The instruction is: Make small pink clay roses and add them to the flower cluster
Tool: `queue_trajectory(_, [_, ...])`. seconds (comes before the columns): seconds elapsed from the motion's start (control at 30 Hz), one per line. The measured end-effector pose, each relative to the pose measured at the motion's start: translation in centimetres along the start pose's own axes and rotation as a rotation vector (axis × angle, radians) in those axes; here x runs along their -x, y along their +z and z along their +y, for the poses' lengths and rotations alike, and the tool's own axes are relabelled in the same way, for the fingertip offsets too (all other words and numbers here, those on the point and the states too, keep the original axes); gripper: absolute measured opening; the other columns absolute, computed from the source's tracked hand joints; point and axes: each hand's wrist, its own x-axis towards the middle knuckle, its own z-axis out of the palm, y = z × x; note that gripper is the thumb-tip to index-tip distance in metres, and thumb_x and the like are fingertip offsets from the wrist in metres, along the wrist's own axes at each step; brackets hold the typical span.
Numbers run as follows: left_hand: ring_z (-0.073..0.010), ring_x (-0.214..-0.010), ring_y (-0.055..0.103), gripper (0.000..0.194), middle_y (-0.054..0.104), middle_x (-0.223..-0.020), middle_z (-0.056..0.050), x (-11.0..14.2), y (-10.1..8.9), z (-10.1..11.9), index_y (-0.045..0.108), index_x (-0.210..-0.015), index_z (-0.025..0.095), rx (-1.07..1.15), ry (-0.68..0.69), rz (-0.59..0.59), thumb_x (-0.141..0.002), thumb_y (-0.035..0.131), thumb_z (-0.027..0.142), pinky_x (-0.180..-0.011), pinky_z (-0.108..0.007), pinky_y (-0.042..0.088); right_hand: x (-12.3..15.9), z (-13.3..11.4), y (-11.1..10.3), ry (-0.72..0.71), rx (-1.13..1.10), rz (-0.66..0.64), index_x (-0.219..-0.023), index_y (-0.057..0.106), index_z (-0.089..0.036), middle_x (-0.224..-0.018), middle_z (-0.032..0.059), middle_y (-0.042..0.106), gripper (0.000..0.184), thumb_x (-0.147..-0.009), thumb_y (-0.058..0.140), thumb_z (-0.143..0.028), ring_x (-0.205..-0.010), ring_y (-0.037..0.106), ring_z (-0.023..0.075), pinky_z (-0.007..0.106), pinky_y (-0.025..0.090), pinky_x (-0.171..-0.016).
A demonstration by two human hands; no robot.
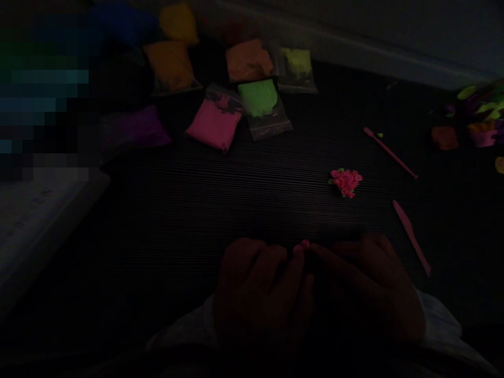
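Note:
In the dim head view, my left hand [262, 283] is closed, its index fingertip pressed to a small piece of pink clay [305, 244]. My right hand [372, 286] comes in from the other side, its index fingertip at the same piece and its other fingers curled. Both thumbs are mostly hidden in shadow. Beyond the hands lies a cluster of little pink clay flowers [346, 182] with green bits at its edge. To its right rest a pink plastic clay knife [411, 236] and a thin pink modelling stick [389, 152].
Bags of coloured clay lie at the back, among them pink [216, 123], green [260, 100], orange [169, 63] and purple [144, 126]. A reddish-brown lump [444, 137] and colourful clay shapes [484, 131] sit far right. A pale object [43, 226] stands at left.

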Motion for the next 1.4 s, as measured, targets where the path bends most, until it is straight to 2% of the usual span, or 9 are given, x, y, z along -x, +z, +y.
queue_trajectory(0.27, [-0.0171, -0.070, 0.049, 0.019, 0.058, -0.069, -0.004, -0.22, 0.06, -0.33, 0.063, -0.080, 0.017, 0.004, 0.034, 0.049, -0.063, 0.055, 0.023, -0.065, -0.037, 0.045, -0.28, -0.37, -0.29, 0.007, -0.013, -0.037, -0.111, 0.046, -0.022, -0.078, 0.0038, 0.055, 0.035, -0.075, 0.045, -0.025, -0.064, 0.045, 0.0135, 0.034, 0.034, -0.063])
queue_trajectory(0.53, [-0.0150, -0.068, 0.049, 0.016, 0.056, -0.068, -0.001, -0.28, 0.12, -0.42, 0.062, -0.077, 0.019, 0.005, 0.029, 0.069, -0.063, 0.055, 0.024, -0.063, -0.034, 0.045, -0.64, -0.80, -0.39, 0.021, 0.001, -0.004, -0.106, 0.051, -0.023, -0.072, 0.0043, 0.055, 0.031, -0.076, 0.042, -0.024, -0.060, 0.047, 0.0138, 0.033, 0.036, -0.060])
queue_trajectory(0.77, [-0.0147, -0.069, 0.049, 0.016, 0.056, -0.069, 0.000, -0.01, 0.00, -0.62, 0.060, -0.078, 0.021, -0.008, 0.032, 0.009, -0.064, 0.053, 0.025, -0.065, -0.034, 0.044, -0.55, -0.77, -0.26, 0.039, -0.008, -0.013, -0.107, 0.050, -0.025, -0.071, 0.0040, 0.055, 0.031, -0.077, 0.042, -0.024, -0.060, 0.046, 0.0138, 0.034, 0.037, -0.061])
queue_trajectory(1.4, [-0.0149, -0.070, 0.049, 0.015, 0.055, -0.069, -0.001, 0.21, 0.16, -0.65, 0.061, -0.076, 0.020, -0.013, 0.037, 0.018, -0.064, 0.054, 0.025, -0.065, -0.034, 0.044, -0.54, -0.84, -0.19, 0.035, 0.003, -0.011, -0.107, 0.049, -0.028, -0.070, 0.0027, 0.056, 0.030, -0.080, 0.037, -0.027, -0.062, 0.047, 0.0143, 0.033, 0.034, -0.059])
